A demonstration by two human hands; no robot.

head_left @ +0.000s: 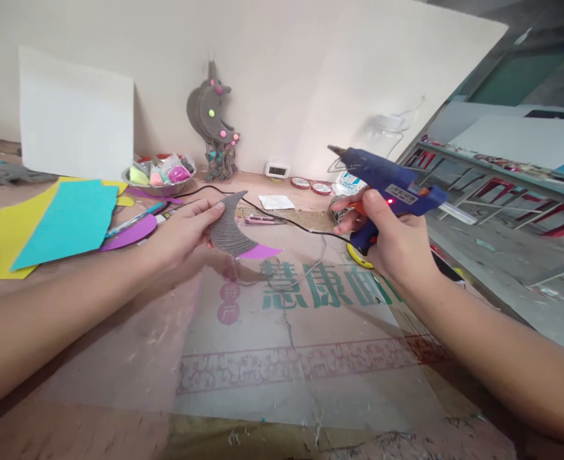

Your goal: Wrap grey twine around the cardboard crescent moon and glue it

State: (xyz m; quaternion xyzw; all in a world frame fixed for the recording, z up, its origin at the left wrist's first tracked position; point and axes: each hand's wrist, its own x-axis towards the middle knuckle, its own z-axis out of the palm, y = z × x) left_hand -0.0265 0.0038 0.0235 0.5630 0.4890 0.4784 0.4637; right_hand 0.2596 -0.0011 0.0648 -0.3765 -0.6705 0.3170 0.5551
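Observation:
My left hand (196, 223) grips the edge of a crescent (234, 229) wrapped in grey yarn, its pointed tip upward. The bare purple end (261, 252) of the crescent shows at its lower right. From it a loose strand of yarn (282, 285) trails over the table. In my right hand (396, 236) is a blue hot glue gun (391, 182), its nozzle pointing up and left, away from the crescent. A red light glows on the gun, and a clear glue stick (458, 214) sticks out of its back. Its black cord (291, 220) runs left behind the crescent.
Yellow (4, 230) and turquoise sheets (66, 220) lie at left, near a bowl (167, 186) of coloured packets. A grey moon ornament (209, 115) with pompoms stands against the wall. A pink cutter (261, 220), a small digital clock (276, 170) and a jar (382, 135) are farther back.

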